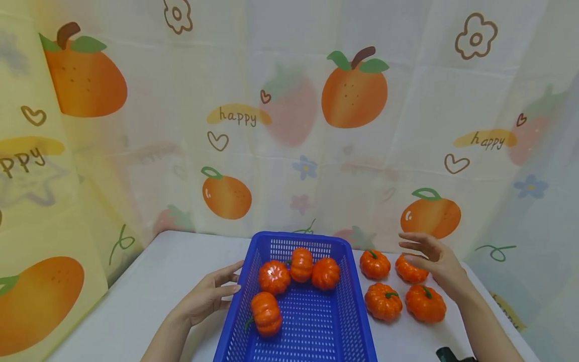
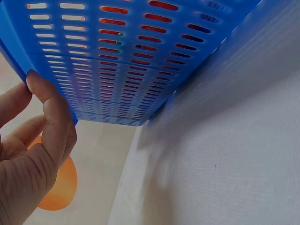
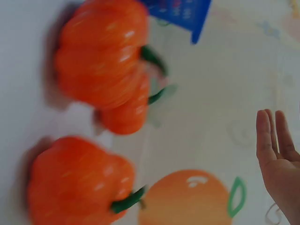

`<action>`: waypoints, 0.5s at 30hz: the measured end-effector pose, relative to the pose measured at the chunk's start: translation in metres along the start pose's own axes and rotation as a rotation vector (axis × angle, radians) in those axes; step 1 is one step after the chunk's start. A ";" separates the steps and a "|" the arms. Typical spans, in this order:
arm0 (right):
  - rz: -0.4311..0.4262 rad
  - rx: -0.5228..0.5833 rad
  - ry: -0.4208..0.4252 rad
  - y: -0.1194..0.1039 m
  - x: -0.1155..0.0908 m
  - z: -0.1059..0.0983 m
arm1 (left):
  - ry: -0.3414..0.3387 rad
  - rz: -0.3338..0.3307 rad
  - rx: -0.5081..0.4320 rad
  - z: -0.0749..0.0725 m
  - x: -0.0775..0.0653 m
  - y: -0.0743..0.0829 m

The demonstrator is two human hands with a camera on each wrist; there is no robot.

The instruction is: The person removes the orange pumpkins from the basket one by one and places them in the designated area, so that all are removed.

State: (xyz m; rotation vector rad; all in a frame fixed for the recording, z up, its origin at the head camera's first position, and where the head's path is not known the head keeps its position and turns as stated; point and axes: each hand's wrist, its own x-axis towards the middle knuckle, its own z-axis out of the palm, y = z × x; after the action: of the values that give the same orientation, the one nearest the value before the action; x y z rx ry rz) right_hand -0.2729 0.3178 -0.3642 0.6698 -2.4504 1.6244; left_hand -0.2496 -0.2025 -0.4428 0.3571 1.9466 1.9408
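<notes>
A blue plastic basket [image 1: 357, 301] with slotted walls stands on the white table, several small orange pumpkins [image 1: 266, 314] inside it toward the far end and left side. My left hand [image 1: 210, 294] is at the basket's left side, fingers loosely bent; in the left wrist view its fingertips [image 2: 35, 77] touch the rim. To the right of the basket sit several more pumpkins [image 1: 383, 301] with green stems. Above the back ones hovers my right hand [image 1: 431, 256], fingers extended and holding nothing. The right wrist view shows that hand [image 3: 279, 164] apart from the pumpkins [image 3: 101, 56].
A dark object [image 1: 448, 354] lies at the front right beside the right forearm, partly cut off. Behind the table [image 1: 181, 251] hangs a pale curtain [image 1: 289, 191] printed with oranges, strawberries and flowers; it also runs along the left side.
</notes>
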 end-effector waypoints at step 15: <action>-0.277 0.219 -0.156 -0.076 0.047 0.054 | 0.015 -0.004 0.010 -0.001 0.000 -0.001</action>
State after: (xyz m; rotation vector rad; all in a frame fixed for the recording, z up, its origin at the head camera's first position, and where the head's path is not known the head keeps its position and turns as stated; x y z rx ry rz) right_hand -0.2751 0.2309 -0.3069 1.1515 -2.1690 1.7986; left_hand -0.2500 -0.2031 -0.4435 0.3422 1.9653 1.9368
